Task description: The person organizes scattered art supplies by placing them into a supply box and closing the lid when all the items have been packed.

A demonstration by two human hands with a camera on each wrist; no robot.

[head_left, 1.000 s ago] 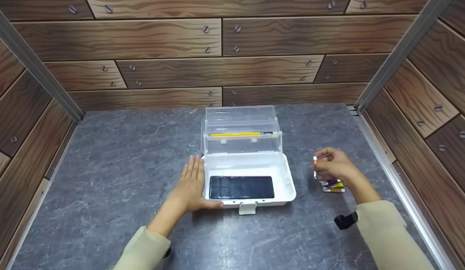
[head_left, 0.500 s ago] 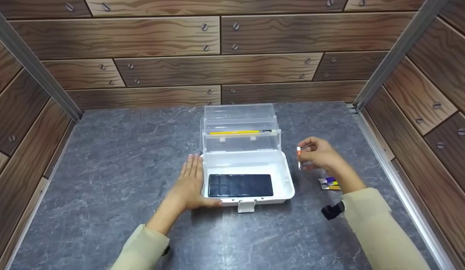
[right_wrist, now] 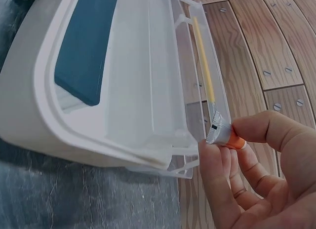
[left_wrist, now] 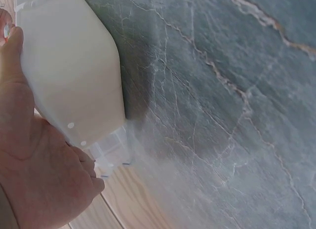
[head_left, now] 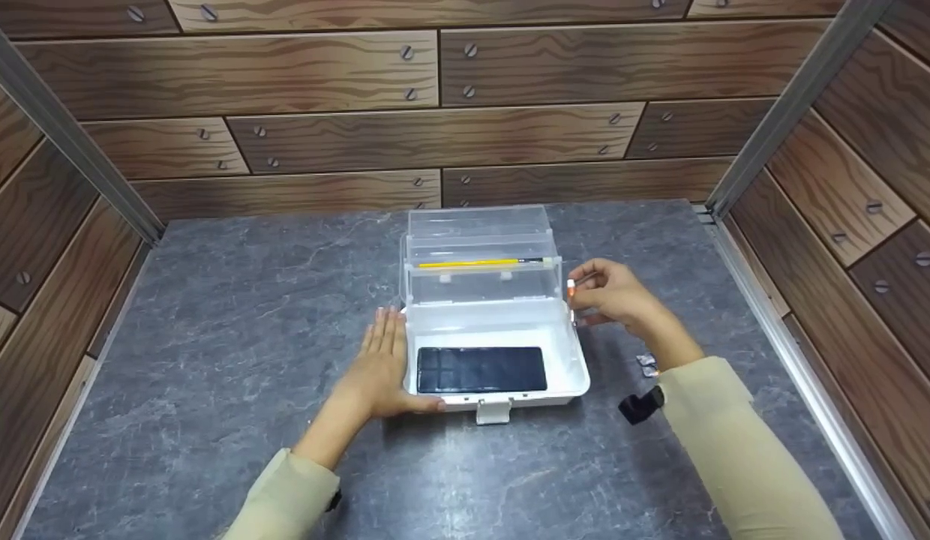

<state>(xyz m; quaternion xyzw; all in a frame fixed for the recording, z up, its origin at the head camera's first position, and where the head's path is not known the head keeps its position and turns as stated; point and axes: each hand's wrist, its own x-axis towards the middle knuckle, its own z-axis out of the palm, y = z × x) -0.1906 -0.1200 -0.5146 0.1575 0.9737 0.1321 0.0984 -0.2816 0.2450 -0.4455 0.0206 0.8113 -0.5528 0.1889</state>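
A white plastic box (head_left: pixel 577 365) stands with its clear lid and tray (head_left: pixel 484 289) folded up at the back. My left hand (head_left: pixel 371 379) rests on its left side, fingers straight and thumb along the front rim. Between thumb and fingers, my right hand (head_left: pixel 619 296) pinches a small paint tube (right_wrist: pixel 223 133) with an orange band and white cap. That tube is upright beside the box's back right corner, near the tray's end. Inside the box lies a glossy black rectangular slab (head_left: pixel 481 369). A yellow paintbrush (head_left: pixel 469 264) lies in the clear tray.
More small paint tubes (head_left: pixel 647 365) lie on the grey marbled table (head_left: pixel 247 315) to the right, mostly hidden by my right forearm. A white latch (head_left: pixel 493 412) hangs at the box's front. Wood-patterned walls (head_left: pixel 330 142) enclose the back and sides.
My right hand has carried the orange-banded paint tube left and away from me, from beside the other tubes to the box's right edge. The left hand stays on the box.
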